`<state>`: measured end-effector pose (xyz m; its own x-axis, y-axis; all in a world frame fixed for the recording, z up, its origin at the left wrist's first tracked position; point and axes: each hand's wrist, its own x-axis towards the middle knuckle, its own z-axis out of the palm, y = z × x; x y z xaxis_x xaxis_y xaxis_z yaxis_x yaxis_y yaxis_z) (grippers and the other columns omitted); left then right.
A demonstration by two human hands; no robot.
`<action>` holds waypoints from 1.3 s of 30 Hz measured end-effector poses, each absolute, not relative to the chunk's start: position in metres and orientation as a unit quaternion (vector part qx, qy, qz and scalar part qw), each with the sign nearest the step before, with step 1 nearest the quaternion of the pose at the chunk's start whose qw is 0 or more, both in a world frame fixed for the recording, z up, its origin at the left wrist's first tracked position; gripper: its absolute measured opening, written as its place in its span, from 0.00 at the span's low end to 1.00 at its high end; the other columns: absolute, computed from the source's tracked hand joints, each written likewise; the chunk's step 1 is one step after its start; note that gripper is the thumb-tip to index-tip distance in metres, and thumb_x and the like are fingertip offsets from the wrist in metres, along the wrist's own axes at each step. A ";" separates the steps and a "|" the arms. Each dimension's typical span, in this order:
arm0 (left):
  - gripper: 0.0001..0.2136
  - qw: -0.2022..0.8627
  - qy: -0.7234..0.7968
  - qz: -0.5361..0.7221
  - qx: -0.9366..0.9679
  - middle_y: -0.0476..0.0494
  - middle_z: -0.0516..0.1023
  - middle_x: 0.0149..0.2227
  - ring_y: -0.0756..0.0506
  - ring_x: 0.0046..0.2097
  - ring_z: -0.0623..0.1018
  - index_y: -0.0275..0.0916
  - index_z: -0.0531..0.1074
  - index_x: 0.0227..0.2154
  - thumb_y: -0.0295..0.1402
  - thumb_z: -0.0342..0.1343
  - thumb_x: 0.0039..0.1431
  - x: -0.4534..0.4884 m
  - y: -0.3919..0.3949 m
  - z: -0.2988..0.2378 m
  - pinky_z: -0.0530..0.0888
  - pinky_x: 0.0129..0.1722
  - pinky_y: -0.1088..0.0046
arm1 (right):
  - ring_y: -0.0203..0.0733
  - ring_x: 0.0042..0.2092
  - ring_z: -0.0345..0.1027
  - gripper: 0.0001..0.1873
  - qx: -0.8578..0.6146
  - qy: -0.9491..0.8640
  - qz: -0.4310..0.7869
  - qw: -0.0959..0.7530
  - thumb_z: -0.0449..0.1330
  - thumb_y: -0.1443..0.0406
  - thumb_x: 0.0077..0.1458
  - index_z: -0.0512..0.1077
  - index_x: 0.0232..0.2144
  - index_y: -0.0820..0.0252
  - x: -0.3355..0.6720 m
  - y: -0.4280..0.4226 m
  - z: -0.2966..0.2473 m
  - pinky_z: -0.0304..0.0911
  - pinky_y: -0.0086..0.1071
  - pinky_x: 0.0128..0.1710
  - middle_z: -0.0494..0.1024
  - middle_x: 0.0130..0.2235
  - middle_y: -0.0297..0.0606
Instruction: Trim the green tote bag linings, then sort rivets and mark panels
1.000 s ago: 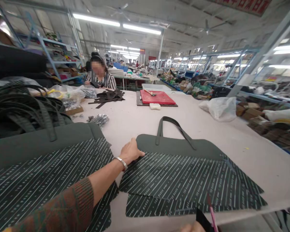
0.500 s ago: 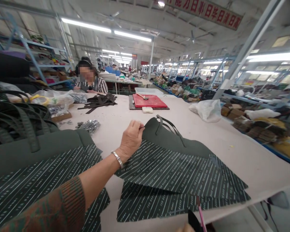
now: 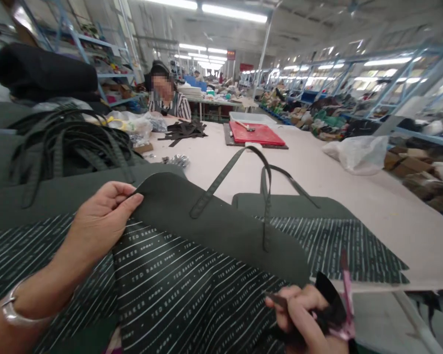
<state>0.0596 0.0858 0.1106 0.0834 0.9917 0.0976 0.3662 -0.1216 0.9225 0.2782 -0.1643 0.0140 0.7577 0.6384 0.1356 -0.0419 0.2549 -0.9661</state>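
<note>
Here, the bag panel (image 3: 214,236) is dark green with white striped lettering.

The held panel (image 3: 206,246) overlaps the flat panel (image 3: 328,236) on the table (image 3: 310,167), stack (image 3: 51,196) left.

Red mat (image 3: 266,136), white plastic bag (image 3: 358,155), dark strap scraps (image 3: 184,131), seated person (image 3: 171,104)

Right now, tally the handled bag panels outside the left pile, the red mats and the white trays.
Dark green striped fabric bag panels with strap handles: 2 (lifted panel in left hand, flat panel)
Flat red mat: 1
Shallow white plastic tray: 1
Total: 4
</note>
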 end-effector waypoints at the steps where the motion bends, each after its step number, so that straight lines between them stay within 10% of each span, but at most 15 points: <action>1: 0.04 0.396 0.567 0.399 0.602 0.63 0.71 0.25 0.55 0.29 0.70 0.40 0.66 0.36 0.30 0.55 0.60 0.042 0.083 0.104 0.63 0.33 0.82 | 0.40 0.27 0.72 0.15 -0.565 -0.255 0.252 0.743 0.65 0.61 0.53 0.68 0.19 0.57 0.272 -0.154 0.014 0.70 0.36 0.31 0.71 0.19 0.31; 8: 0.18 0.545 0.625 0.392 0.398 0.55 0.80 0.30 0.51 0.29 0.78 0.39 0.69 0.42 0.25 0.64 0.48 -0.015 0.046 0.065 0.75 0.32 0.76 | 0.40 0.29 0.71 0.14 -0.651 -0.280 0.293 0.642 0.65 0.58 0.53 0.72 0.22 0.60 0.227 -0.100 -0.021 0.67 0.36 0.37 0.75 0.21 0.33; 15: 0.04 0.721 0.568 0.367 0.149 0.45 0.80 0.26 0.45 0.28 0.80 0.35 0.75 0.26 0.22 0.64 0.47 0.018 -0.004 0.041 0.80 0.32 0.69 | 0.40 0.30 0.74 0.12 -0.690 -0.289 0.290 0.597 0.62 0.59 0.57 0.72 0.25 0.60 0.211 -0.100 -0.027 0.68 0.36 0.37 0.76 0.24 0.31; 39: 0.04 0.780 0.556 0.283 0.054 0.38 0.82 0.35 0.43 0.38 0.82 0.31 0.77 0.31 0.24 0.58 0.59 0.092 0.013 0.005 0.80 0.45 0.64 | 0.33 0.28 0.74 0.09 -0.715 -0.320 0.191 0.592 0.62 0.68 0.56 0.70 0.24 0.58 0.227 -0.073 -0.032 0.70 0.28 0.35 0.76 0.24 0.28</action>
